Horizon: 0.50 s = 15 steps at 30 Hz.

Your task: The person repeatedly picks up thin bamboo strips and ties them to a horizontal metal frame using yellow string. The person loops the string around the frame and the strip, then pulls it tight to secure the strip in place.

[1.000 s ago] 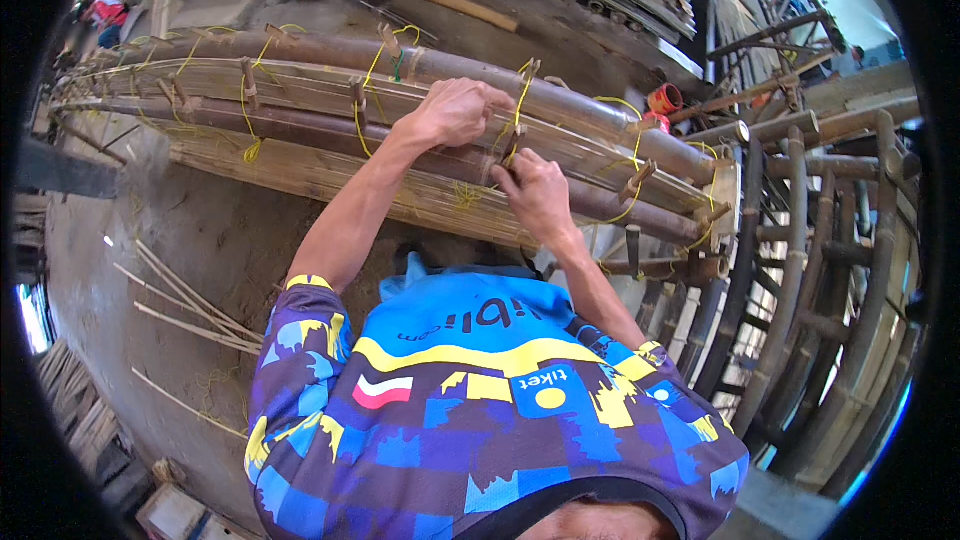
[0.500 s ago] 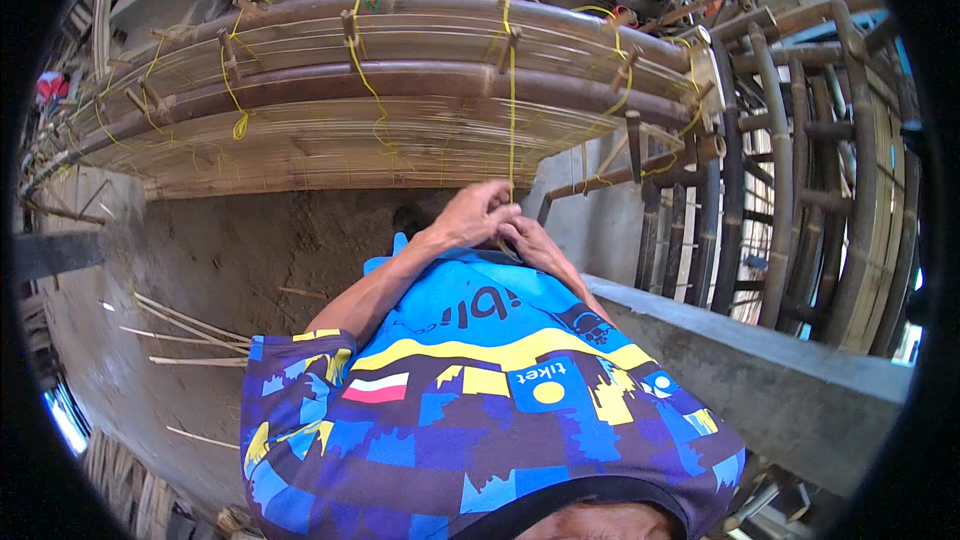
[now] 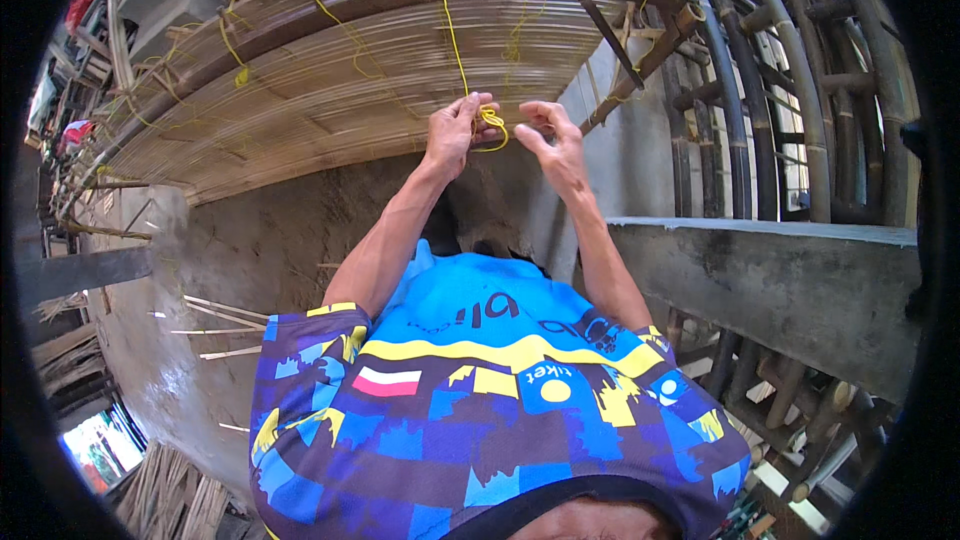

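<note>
My left hand pinches a yellow cord that runs taut down from the bamboo pole. A small looped bundle of the same cord hangs at its fingertips, on the right side. Just to the right of the bundle is my right hand, its thumb and bent fingers apart and nothing visible between them. Both hands are in front of a wide sheet of thin bamboo strips under the dark bamboo pole.
Other yellow cords hang along the pole, one with a small knot. A slanting bamboo post and a bamboo rack stand at right, near a concrete ledge. Loose bamboo strips lie on the floor at left.
My hands were close together low by my shirt; they have moved up and away from my body, and the right hand has parted from the left. The view has shifted, and the cord bundle now shows.
</note>
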Each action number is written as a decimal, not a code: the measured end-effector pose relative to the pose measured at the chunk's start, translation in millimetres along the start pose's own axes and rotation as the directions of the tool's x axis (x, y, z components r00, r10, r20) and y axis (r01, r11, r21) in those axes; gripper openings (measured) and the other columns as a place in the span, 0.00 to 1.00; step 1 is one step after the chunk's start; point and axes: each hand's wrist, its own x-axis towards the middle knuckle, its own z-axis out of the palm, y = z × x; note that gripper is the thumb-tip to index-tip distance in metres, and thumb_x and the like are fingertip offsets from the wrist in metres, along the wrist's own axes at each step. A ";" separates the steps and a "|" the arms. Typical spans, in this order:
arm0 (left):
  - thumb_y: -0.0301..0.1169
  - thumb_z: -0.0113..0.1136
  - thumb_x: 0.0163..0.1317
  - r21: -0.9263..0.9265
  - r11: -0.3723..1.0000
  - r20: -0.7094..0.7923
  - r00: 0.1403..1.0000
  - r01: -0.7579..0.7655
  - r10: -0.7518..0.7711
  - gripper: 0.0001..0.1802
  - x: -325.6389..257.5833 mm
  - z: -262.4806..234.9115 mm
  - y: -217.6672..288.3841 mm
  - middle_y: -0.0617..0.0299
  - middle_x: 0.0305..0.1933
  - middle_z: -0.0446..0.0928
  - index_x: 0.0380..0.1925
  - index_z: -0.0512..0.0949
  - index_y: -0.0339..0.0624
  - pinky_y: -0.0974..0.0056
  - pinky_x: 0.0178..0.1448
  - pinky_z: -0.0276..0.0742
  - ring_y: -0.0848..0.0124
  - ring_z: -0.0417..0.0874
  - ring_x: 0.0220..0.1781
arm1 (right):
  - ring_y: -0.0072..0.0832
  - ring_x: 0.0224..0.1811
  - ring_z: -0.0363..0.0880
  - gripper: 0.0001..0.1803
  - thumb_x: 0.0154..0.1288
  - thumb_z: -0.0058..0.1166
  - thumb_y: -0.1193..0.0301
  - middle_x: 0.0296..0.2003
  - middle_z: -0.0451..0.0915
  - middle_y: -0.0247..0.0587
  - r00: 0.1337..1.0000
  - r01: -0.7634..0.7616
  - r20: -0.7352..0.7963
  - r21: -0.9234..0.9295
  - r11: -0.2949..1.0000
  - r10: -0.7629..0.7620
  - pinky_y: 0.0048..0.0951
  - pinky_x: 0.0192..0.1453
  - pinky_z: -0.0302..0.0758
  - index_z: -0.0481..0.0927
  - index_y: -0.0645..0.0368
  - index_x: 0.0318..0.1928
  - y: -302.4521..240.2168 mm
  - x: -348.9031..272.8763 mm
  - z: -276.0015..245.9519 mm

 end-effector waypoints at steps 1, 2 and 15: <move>0.38 0.44 0.63 0.014 1.000 -0.023 1.000 -0.003 0.003 0.17 -1.8 0.6 3.1 0.59 0.35 0.76 0.41 0.73 0.34 0.71 0.34 0.77 0.76 0.77 0.30 | 0.20 0.32 0.72 0.11 0.59 0.50 0.72 0.32 0.73 0.35 0.997 -0.075 0.022 0.167 0.983 0.073 0.18 0.39 0.68 0.73 0.64 0.40 -4.1 3.4 -1.1; 0.37 0.45 0.63 0.057 0.998 -0.046 0.999 -0.016 0.018 0.17 -2.5 1.9 6.2 0.59 0.35 0.77 0.40 0.73 0.34 0.70 0.35 0.77 0.76 0.77 0.30 | 0.21 0.32 0.72 0.10 0.58 0.51 0.72 0.31 0.74 0.34 0.981 -0.192 0.068 0.309 0.931 0.180 0.19 0.40 0.68 0.74 0.64 0.39 -8.9 4.7 -1.3; 0.30 0.50 0.57 0.452 0.863 -0.094 0.950 -0.225 0.296 0.11 3.6 -1.3 4.2 0.62 0.26 0.78 0.28 0.79 0.32 0.72 0.28 0.71 0.79 0.74 0.26 | 0.36 0.31 0.75 0.09 0.52 0.51 0.71 0.27 0.75 0.42 0.960 0.260 0.180 -0.276 0.925 -0.216 0.30 0.36 0.71 0.76 0.57 0.36 -10.3 19.4 39.5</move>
